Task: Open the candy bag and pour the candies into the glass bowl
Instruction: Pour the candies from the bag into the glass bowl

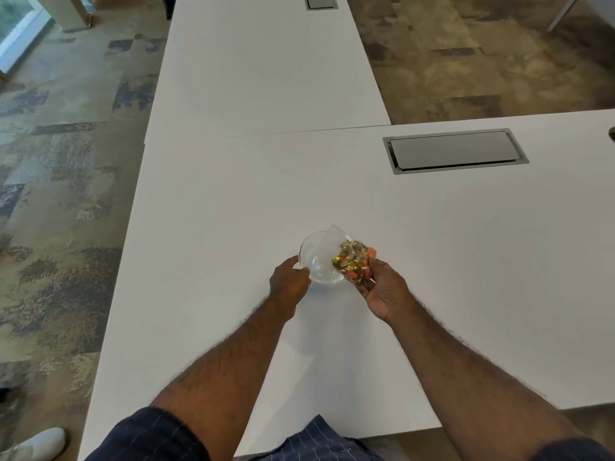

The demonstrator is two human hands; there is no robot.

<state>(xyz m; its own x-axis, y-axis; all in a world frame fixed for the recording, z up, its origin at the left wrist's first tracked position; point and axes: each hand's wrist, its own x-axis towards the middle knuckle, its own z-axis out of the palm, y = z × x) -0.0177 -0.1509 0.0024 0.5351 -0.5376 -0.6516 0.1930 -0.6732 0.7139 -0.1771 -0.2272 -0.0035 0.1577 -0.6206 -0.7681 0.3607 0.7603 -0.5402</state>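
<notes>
A clear glass bowl (316, 262) stands on the white table (233, 211), and it looks empty. My left hand (289, 281) grips its near-left rim with thumb and fingers. A clear plastic candy bag (351, 261) filled with gold and orange wrapped candies is held in my right hand (382, 287). The bag is tilted over the bowl's right side, its loose upper end pointing up and left across the rim. Whether the bag's mouth is open I cannot tell.
A grey metal cable hatch (454, 151) is set into the table at the back right. A second white table (266, 61) adjoins behind. The table's left edge drops to patterned carpet (66, 194). A white shoe (33, 444) shows at the bottom left.
</notes>
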